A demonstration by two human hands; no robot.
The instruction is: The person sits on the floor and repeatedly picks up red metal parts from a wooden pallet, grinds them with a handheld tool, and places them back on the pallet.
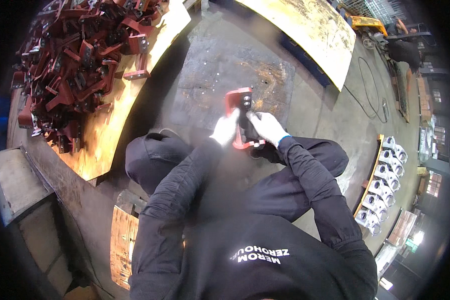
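Observation:
Between my knees I hold up a dark red metal bracket [230,100], roughly C-shaped, with a black machined face that has bright holes near its upper end. My left hand [226,127], in a white glove, is closed on its left side at mid-height. From the right, my right hand [267,127], also gloved in white, grips the bracket with the thumb on the black face. Part of the right fingers is hidden behind the piece. The bracket's lower flange [245,145] juts out beneath my hands.
At the left, a big heap of similar red brackets [70,65] lies on a wooden sheet [102,137]. A stained metal plate [200,65] covers the floor ahead. Far right are a wood-topped stand [310,30], a cable [367,90] and a row of silver castings [385,180].

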